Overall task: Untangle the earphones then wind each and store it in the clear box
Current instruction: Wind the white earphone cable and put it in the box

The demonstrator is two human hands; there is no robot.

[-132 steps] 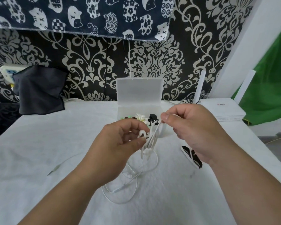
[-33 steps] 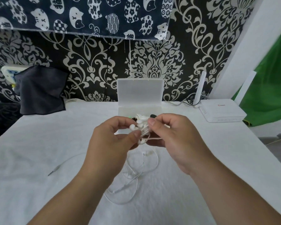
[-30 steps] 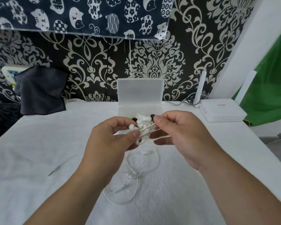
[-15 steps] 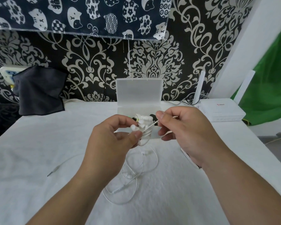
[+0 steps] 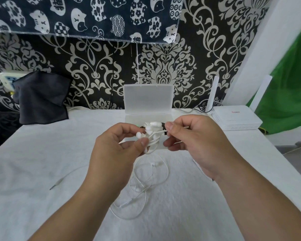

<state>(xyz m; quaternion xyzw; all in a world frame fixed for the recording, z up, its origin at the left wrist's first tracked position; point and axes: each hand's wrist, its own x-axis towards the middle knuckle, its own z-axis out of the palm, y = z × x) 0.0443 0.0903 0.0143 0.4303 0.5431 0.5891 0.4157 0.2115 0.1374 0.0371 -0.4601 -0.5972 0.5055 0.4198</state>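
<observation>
White earphones (image 5: 151, 136) are bunched in a small coil held above the table, just in front of the clear box (image 5: 147, 100). My left hand (image 5: 118, 150) pinches the coil between thumb and fingers, with the earbuds sticking out at the top. My right hand (image 5: 191, 141) pinches a strand of the same cord beside the coil. Loose loops of white cord (image 5: 142, 185) hang down and lie on the white cloth below. The box stands open with its lid upright; dark and white earphones show inside, partly hidden by my hands.
A white router (image 5: 236, 117) with two antennas sits at the back right. A dark cloth (image 5: 40, 98) hangs at the back left. A thin cable end with a jack plug (image 5: 59, 181) lies on the cloth at the left. The patterned wall is directly behind the box.
My right hand has drawn the cord strand slightly up and to the right of the coil. My left hand keeps the coil in the same place.
</observation>
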